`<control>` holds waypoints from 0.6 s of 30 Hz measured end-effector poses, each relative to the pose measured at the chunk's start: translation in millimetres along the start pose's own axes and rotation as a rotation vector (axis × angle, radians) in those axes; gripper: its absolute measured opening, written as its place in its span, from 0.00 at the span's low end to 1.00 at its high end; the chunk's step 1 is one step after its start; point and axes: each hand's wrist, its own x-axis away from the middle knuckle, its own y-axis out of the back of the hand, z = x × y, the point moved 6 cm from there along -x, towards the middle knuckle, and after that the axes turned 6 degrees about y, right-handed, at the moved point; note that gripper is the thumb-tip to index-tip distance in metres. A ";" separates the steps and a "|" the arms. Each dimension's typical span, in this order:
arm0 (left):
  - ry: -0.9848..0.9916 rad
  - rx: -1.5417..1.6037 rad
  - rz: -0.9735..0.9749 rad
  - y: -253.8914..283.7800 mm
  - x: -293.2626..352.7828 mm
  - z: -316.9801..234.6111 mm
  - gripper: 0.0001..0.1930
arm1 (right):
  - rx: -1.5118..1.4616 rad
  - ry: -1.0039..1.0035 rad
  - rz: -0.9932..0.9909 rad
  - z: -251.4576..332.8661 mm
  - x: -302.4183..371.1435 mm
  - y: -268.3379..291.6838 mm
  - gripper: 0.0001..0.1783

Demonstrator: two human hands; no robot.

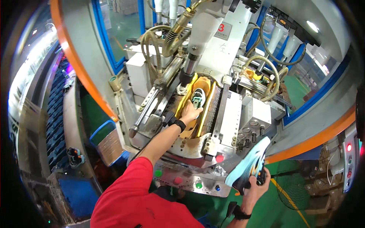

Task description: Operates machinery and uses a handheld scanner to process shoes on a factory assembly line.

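My left hand (191,112) reaches into the yellow-lined cavity (208,118) of a machine. Its fingers are closed on a shoe (198,95) with white, black and green parts, which lies at the far end of that cavity. Above the shoe hangs a dark metal press cylinder (187,76). At the lower right, outside the machine, my right hand (259,185) grips a sneaker (249,164) by its dark upper, with the light-blue sole turned toward the machine. Black bands circle both wrists.
Along the machine's front edge runs a metal panel (207,187) with coloured push buttons. An orange-edged frame (81,62) curves around the station. At left are a conveyor (57,125), another shoe (76,157) and a blue-rimmed bin (111,146). Hoses (150,47) hang above.
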 end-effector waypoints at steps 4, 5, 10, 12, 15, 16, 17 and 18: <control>0.039 0.043 -0.039 -16.3 -19.8 -5.0 0.35 | 0.160 0.108 -0.079 -4.2 -15.9 10.9 0.29; 0.034 0.039 -0.025 -15.6 -16.4 -11.1 0.35 | 0.244 0.172 -0.085 1.8 -20.4 8.9 0.29; 0.312 1.014 0.294 16.5 17.9 20.9 0.14 | 0.405 0.320 0.187 12.5 -113.9 -77.9 0.22; 0.461 1.141 0.587 37.2 65.3 37.1 0.12 | 0.487 0.299 0.329 10.1 -153.1 -139.1 0.23; 0.398 1.232 0.672 106.3 153.8 33.1 0.14 | 0.693 0.305 0.481 -26.2 -192.9 -228.2 0.28; 0.392 1.224 0.615 131.9 176.6 40.8 0.15 | 0.825 0.171 0.630 -42.4 -195.1 -270.3 0.30; 0.375 1.233 0.596 148.3 194.9 59.0 0.16 | 0.948 0.146 0.752 -53.1 -187.4 -311.4 0.30; 0.371 1.221 0.523 168.6 212.0 72.9 0.18 | 0.974 0.151 0.757 -68.2 -177.9 -343.2 0.29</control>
